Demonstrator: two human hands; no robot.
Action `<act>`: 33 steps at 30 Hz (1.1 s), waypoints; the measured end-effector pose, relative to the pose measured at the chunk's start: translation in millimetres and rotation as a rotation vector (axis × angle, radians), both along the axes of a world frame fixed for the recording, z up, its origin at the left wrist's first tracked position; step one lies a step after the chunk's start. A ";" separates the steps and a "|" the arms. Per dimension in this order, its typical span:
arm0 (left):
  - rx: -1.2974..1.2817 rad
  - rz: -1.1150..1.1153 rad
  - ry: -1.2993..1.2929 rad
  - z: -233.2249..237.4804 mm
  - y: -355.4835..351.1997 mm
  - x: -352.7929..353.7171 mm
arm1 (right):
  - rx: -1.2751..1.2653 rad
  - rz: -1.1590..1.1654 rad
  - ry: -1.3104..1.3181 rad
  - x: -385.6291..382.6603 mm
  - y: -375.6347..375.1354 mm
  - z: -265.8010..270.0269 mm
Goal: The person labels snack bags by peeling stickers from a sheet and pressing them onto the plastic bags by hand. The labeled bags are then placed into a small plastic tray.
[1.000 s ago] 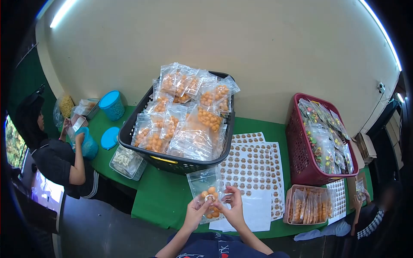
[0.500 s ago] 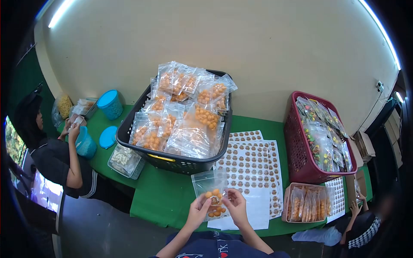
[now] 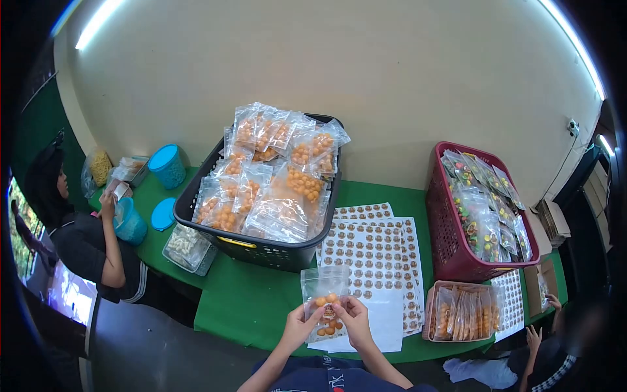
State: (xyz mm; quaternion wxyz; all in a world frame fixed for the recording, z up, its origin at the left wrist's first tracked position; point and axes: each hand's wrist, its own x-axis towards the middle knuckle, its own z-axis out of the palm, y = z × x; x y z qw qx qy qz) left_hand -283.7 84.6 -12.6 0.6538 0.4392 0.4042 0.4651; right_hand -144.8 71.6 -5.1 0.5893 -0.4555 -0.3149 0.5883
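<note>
Between my two hands is a clear zip-lock bag (image 3: 324,281) of round orange snack balls, held upright over the table's front edge. My left hand (image 3: 302,325) grips its left side, and my right hand (image 3: 354,320) grips the right side with the thumb on the bag's front. A round brown sticker (image 3: 328,313) shows on the bag between my thumbs. Sheets of round stickers (image 3: 369,251) lie just beyond my hands. Behind them stands a black basket (image 3: 261,247) heaped with similar bags of orange balls (image 3: 304,183).
Right of the sheets are a maroon basket (image 3: 450,228) of colourful packets and a small pink basket (image 3: 429,320) of orange snack bags. Left stand a tub of pale pieces (image 3: 188,247) and blue containers (image 3: 166,166). One person (image 3: 91,245) works at left, another (image 3: 555,346) at right.
The bag has turned slightly and my thumbs have shifted over the sticker. The view has moved a little. The person at left has raised a hand above the blue tub.
</note>
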 end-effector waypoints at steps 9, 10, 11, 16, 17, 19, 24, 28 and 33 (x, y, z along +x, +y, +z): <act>0.023 -0.145 0.201 7.5 -11.0 48.2 | 0.106 -0.134 -0.238 47.7 -8.7 20.3; 0.018 -0.153 0.159 11.6 -12.3 54.0 | 0.109 -0.138 -0.215 55.3 -10.5 19.8; 0.033 -0.184 0.159 15.2 -12.9 58.9 | 0.110 -0.142 -0.192 62.8 -12.4 17.3; 0.004 -0.263 0.050 27.2 -23.8 86.6 | 0.110 -0.122 -0.077 95.3 -25.9 24.8; 0.024 -0.235 0.090 28.8 -25.6 92.2 | 0.109 -0.107 -0.076 100.9 -29.8 30.6; 0.062 -0.176 0.169 30.0 -30.0 102.5 | 0.113 -0.081 -0.067 109.6 -40.1 38.7; 0.128 -0.071 0.111 28.2 -44.2 133.2 | 0.161 -0.021 -0.107 124.5 -65.9 39.1; 0.170 -0.066 0.179 22.6 -58.3 147.2 | 0.176 -0.065 -0.149 139.3 -80.5 33.0; 0.078 -0.138 0.103 20.1 -78.2 163.9 | 0.118 -0.109 -0.120 159.4 -102.8 22.9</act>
